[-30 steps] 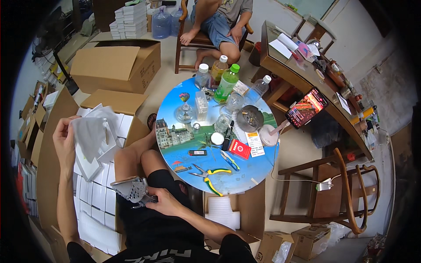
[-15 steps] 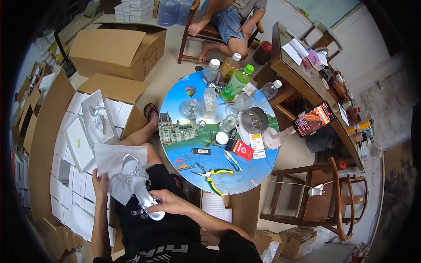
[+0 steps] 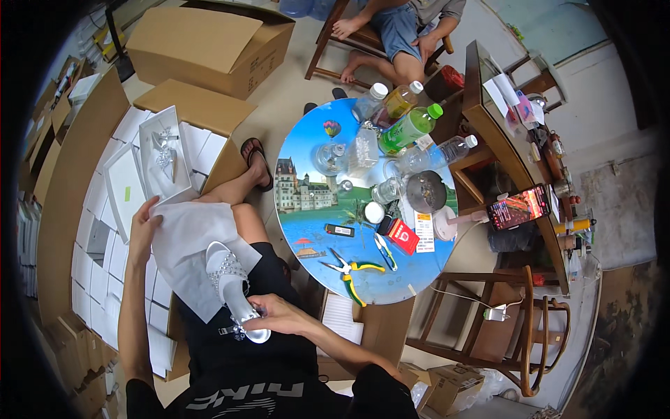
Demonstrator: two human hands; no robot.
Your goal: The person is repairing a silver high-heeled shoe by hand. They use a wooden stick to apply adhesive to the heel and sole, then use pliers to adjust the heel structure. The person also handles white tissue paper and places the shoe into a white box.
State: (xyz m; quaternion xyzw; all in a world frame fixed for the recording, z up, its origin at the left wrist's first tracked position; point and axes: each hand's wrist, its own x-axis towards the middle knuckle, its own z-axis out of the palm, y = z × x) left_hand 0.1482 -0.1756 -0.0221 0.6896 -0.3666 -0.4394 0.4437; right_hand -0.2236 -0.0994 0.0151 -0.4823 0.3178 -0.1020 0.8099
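Note:
My right hand (image 3: 280, 314) is closed round the heel end of a silver sandal (image 3: 241, 300) with a studded strap. The sandal's toe rests over a sheet of white tissue paper (image 3: 183, 241) spread across my lap. At the sheet's upper left corner, my left hand (image 3: 144, 225) pinches the paper's edge. Just beyond it stands an open white shoe box (image 3: 183, 157) with another silver sandal (image 3: 165, 150) inside. The box's white lid (image 3: 124, 192) lies beside it, marked with a small green sticker.
A large carton (image 3: 230, 150) full of white boxes is at my left. The round table (image 3: 300, 244) holds pliers (image 3: 352, 269), bottles (image 3: 412, 129), a metal bowl (image 3: 426, 192) and a red pack (image 3: 403, 236). A propped phone (image 3: 518, 208) stands right; another person (image 3: 398, 42) sits beyond.
My left hand has moved up along the paper toward the shoe box, drawing the sheet wider. My right hand keeps its hold on the sandal. The whole view has shifted.

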